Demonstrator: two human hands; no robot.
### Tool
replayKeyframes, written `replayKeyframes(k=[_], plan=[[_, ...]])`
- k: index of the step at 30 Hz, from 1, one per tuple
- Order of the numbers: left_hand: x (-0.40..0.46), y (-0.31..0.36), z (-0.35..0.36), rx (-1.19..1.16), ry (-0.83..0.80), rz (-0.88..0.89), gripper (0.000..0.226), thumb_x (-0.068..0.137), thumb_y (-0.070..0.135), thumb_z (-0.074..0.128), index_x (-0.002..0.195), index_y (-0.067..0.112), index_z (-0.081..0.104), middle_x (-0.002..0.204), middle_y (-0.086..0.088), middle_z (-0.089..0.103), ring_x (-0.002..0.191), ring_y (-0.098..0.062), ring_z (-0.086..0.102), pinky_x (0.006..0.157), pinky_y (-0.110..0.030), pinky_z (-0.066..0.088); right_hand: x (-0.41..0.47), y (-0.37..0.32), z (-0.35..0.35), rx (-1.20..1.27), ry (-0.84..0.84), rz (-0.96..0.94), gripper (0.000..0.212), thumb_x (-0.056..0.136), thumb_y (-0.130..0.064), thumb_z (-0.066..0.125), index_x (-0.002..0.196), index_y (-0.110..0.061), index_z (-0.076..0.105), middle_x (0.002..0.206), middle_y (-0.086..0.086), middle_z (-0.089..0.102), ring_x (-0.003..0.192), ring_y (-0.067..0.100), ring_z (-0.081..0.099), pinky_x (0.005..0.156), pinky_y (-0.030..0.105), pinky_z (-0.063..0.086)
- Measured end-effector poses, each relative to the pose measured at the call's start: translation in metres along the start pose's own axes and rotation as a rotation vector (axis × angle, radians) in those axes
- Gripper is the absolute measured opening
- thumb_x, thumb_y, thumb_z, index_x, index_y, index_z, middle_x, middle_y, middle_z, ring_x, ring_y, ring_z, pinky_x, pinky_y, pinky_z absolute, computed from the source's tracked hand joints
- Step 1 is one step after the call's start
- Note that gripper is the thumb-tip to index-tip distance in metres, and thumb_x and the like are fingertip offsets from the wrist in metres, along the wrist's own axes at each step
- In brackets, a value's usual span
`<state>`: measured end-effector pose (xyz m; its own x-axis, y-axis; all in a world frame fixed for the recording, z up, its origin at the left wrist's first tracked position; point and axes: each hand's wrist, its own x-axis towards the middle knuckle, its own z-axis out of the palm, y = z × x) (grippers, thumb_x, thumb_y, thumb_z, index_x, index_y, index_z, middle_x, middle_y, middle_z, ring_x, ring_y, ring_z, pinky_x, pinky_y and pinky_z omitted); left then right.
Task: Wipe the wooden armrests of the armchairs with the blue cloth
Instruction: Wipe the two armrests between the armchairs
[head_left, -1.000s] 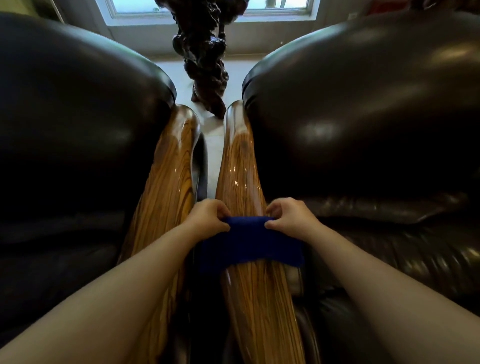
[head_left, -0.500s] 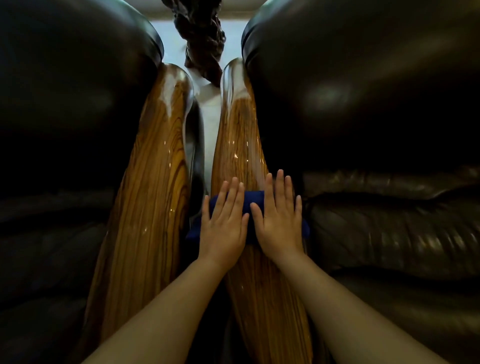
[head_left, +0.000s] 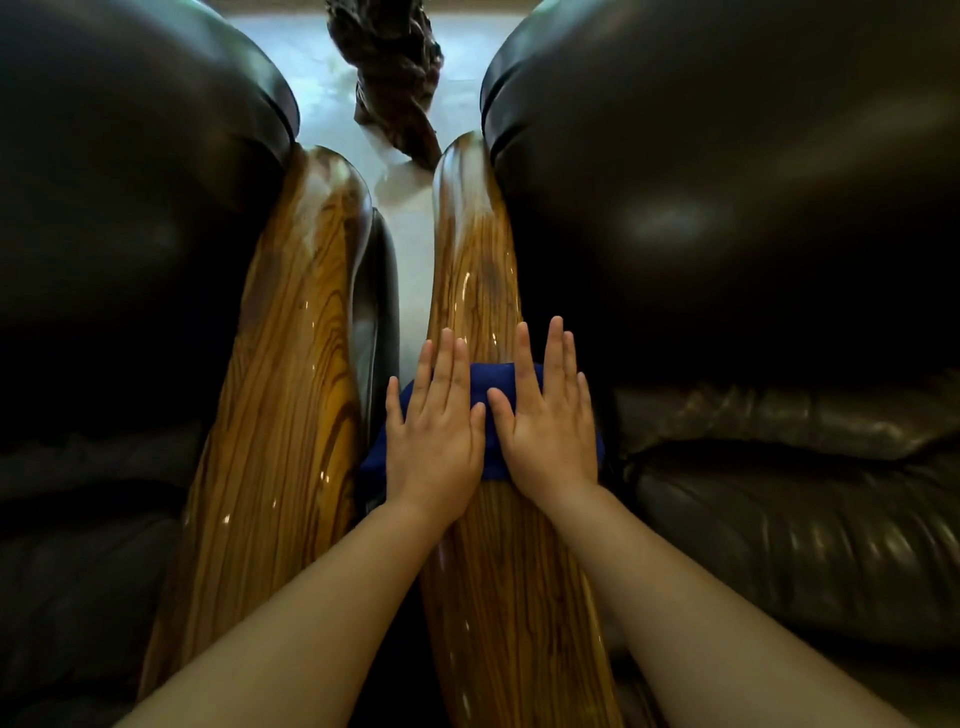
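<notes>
While draped dark blue across the right glossy wooden armrest (head_left: 498, 571), cloth (head_left: 491, 387) pinned flat under left hand (head_left: 434, 441) and right hand (head_left: 548, 431), fingers spread open, gripping nothing. Same pose as half a second back, unlike earlier pinching. Beyond, left armrest (head_left: 280, 395), dark leather armchairs (head_left: 727, 234).

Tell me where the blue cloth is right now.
In the head view, the blue cloth lies across the right-hand wooden armrest, pressed flat under the left hand and right hand, beside the dark leather seat cushion.
</notes>
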<state>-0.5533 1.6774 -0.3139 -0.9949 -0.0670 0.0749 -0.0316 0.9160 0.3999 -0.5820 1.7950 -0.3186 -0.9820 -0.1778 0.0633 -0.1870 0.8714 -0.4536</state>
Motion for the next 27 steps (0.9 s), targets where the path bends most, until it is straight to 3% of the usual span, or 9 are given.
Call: replayKeyframes(k=[9, 12, 15, 17, 21, 24, 27], plan=[[0.099, -0.025, 0.003, -0.172, -0.035, 0.015, 0.056, 0.093, 0.038, 0.018, 0.139, 0.033, -0.013, 0.153, 0.014, -0.012, 0.138, 0.001, -0.014, 0.115, -0.042, -0.005, 0.095, -0.006, 0.007, 0.043, 0.017, 0.020, 0.064, 0.092, -0.050, 0.023, 0.138, -0.038, -0.020, 0.156, 0.003, -0.019, 0.142, 0.016, -0.017, 0.114, 0.043, 0.001], [0.113, -0.023, -0.007, -0.160, -0.086, -0.003, 0.061, 0.095, 0.037, 0.023, 0.140, 0.030, -0.018, 0.149, 0.016, -0.024, 0.137, 0.000, -0.020, 0.116, -0.045, -0.007, 0.106, -0.008, -0.002, 0.074, -0.004, 0.004, 0.064, 0.094, -0.049, 0.024, 0.137, -0.038, -0.022, 0.155, 0.001, -0.022, 0.142, 0.016, -0.017, 0.115, 0.047, 0.001], [0.089, -0.027, -0.018, -0.136, -0.017, 0.031, 0.064, 0.092, 0.042, 0.021, 0.139, 0.033, -0.022, 0.142, 0.023, -0.037, 0.135, 0.003, -0.026, 0.113, -0.030, -0.017, 0.077, 0.003, -0.010, 0.174, 0.075, -0.050, 0.060, 0.094, -0.046, 0.025, 0.137, -0.044, -0.018, 0.154, -0.007, -0.022, 0.141, 0.010, -0.018, 0.114, 0.043, -0.001], [0.069, -0.030, -0.020, -0.149, -0.083, 0.093, 0.060, 0.091, 0.045, 0.019, 0.137, 0.040, -0.020, 0.141, 0.029, -0.036, 0.133, 0.008, -0.026, 0.110, -0.019, -0.018, 0.055, 0.013, -0.011, 0.228, 0.043, -0.112, 0.057, 0.095, -0.043, 0.025, 0.139, -0.045, -0.010, 0.153, -0.013, -0.018, 0.141, 0.006, -0.016, 0.115, 0.040, 0.002], [0.066, -0.028, -0.018, -0.176, -0.241, 0.062, 0.055, 0.095, 0.040, 0.024, 0.135, 0.043, -0.015, 0.144, 0.028, -0.025, 0.126, 0.019, -0.026, 0.112, -0.025, -0.005, 0.057, 0.020, -0.006, 0.265, -0.111, -0.125, 0.051, 0.097, -0.034, 0.030, 0.138, -0.041, -0.001, 0.150, -0.017, -0.012, 0.140, 0.003, -0.012, 0.115, 0.033, 0.008], [0.079, -0.025, -0.017, -0.199, -0.234, 0.047, 0.055, 0.095, 0.041, 0.024, 0.135, 0.043, -0.014, 0.144, 0.027, -0.024, 0.129, 0.015, -0.026, 0.112, -0.027, -0.004, 0.075, 0.017, -0.005, 0.295, -0.129, -0.123, 0.053, 0.097, -0.032, 0.031, 0.137, -0.041, -0.004, 0.148, -0.017, -0.017, 0.138, 0.003, -0.014, 0.110, 0.027, 0.005], [0.105, -0.021, -0.021, -0.205, -0.272, 0.014, 0.058, 0.095, 0.042, 0.028, 0.139, 0.038, -0.008, 0.149, 0.019, -0.018, 0.136, 0.003, -0.017, 0.113, -0.031, -0.002, 0.097, 0.016, -0.011, 0.301, -0.195, -0.102, 0.054, 0.097, -0.033, 0.032, 0.142, -0.038, 0.002, 0.153, -0.011, -0.013, 0.139, 0.007, -0.011, 0.111, 0.030, 0.006]])
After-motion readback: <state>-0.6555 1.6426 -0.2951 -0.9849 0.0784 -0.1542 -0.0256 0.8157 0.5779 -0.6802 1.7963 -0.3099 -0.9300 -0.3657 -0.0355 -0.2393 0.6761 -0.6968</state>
